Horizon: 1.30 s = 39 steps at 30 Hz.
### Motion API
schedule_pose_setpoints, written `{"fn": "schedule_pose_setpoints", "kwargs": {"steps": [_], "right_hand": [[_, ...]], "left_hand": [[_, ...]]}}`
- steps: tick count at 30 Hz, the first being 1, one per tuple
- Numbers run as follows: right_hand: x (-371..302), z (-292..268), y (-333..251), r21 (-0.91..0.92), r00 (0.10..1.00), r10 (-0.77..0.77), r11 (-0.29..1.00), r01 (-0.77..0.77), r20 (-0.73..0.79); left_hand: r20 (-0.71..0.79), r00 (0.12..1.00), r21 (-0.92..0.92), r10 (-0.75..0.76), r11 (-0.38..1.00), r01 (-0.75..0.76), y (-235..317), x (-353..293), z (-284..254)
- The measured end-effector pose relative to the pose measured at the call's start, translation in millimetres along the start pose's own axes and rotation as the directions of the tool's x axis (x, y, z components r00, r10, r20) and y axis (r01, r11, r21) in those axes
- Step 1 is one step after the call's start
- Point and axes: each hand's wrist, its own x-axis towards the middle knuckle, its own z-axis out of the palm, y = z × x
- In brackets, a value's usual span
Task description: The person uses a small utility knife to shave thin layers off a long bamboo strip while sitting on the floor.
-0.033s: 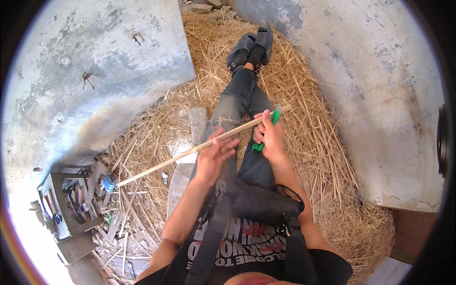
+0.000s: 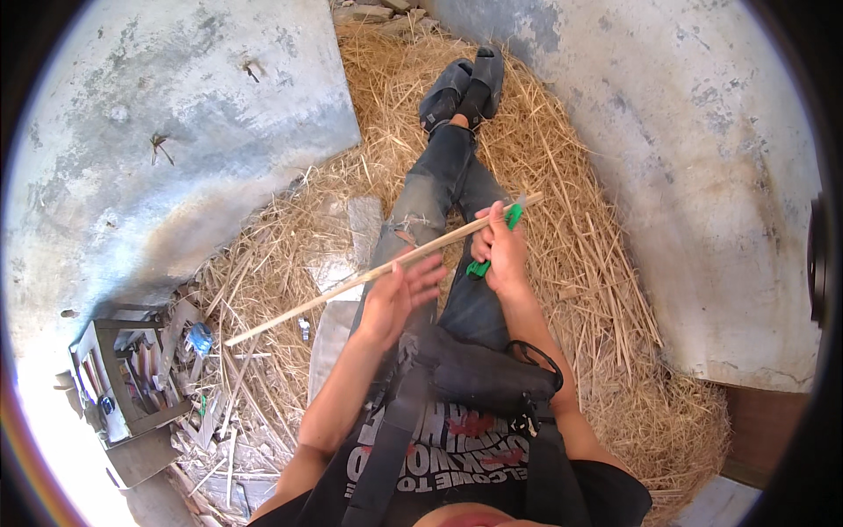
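A long, thin pale wooden stick slants across my lap, its lower end out to the left over the straw. My right hand is closed round a green-handled knife. The knife's blade end lies by the stick's upper right end, with my right thumb pressed close to the stick there. My left hand is under the stick's middle, fingers stretched out, apart and blurred by motion. The stick touches or lies just above the left thumb and fingers; their exact contact cannot be made out.
Straw covers the floor round my outstretched legs. Weathered plaster walls curve up on both sides. At left stands a small wooden box with items inside, beside a blue crumpled thing. A flat grey block lies near my knee.
The stick has slid slightly to the right, its lower left end moving away from the blue thing. My left fingers have shifted a little right; my right hand stays nearly still.
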Motion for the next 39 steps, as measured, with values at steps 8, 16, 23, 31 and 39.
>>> {"fn": "schedule_pose_setpoints", "kwargs": {"steps": [8,16,23,31,39], "right_hand": [[20.9,-38.1,-20.8,0.113,0.991,-0.115,0.986,0.122,-0.068],[46.4,-36.8,-34.5,0.254,0.995,-0.05,0.965,0.072,-0.092],[25.5,-30.3,-9.4,-0.094,0.993,0.095,0.99,-0.102,-0.069],[-21.1,-23.7,84.9,-0.812,0.958,-0.049,0.519,0.266,0.282],[-29.0,5.1,95.8,-0.929,0.935,0.001,0.119,0.351,0.354]], "left_hand": [[0.379,0.751,0.926,0.541,-0.221,-0.307,40.2,-48.6,-36.8],[0.247,0.889,0.968,0.386,-0.145,-0.206,9.9,-50.1,-67.5],[0.087,0.832,0.996,0.548,-0.036,-0.08,4.2,-45.9,-67.5],[-0.003,0.834,0.999,0.552,-0.04,0.03,-15.7,-30.2,-64.1],[-0.062,0.856,0.981,0.513,-0.129,0.148,-14.8,-31.6,-54.3]]}}
